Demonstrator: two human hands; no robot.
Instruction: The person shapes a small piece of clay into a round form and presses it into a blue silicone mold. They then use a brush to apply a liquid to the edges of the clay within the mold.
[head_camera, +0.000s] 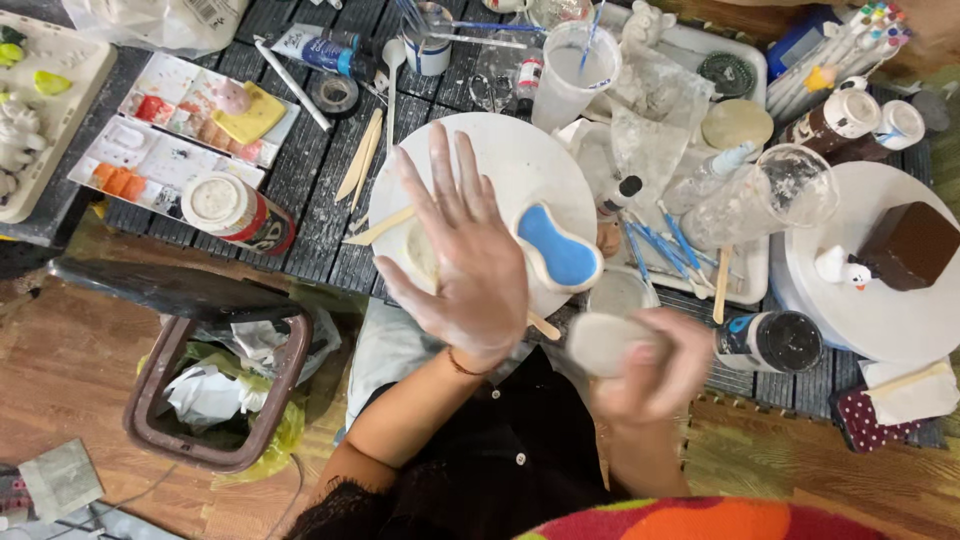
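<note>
My left hand (462, 250) is spread flat, fingers apart and dusted white, hovering over a round white turntable (520, 160). It partly hides a pale clay piece (418, 252) beneath it. A blue and white peanut-shaped clay piece (557, 248) lies on the turntable just right of that hand. My right hand (655, 365), blurred, grips a pale lump of clay (603, 342) near the table's front edge. A wooden stick (380, 227) pokes out from under the left hand.
A paint palette (190, 125), jars (238, 210), a plastic cup (575, 70), blue tools (660, 245) and a dark bottle (770, 342) crowd the slatted table. A second white wheel (880, 310) carries a brown block (910, 245). A brown waste bin (225, 385) stands on the wooden floor at left.
</note>
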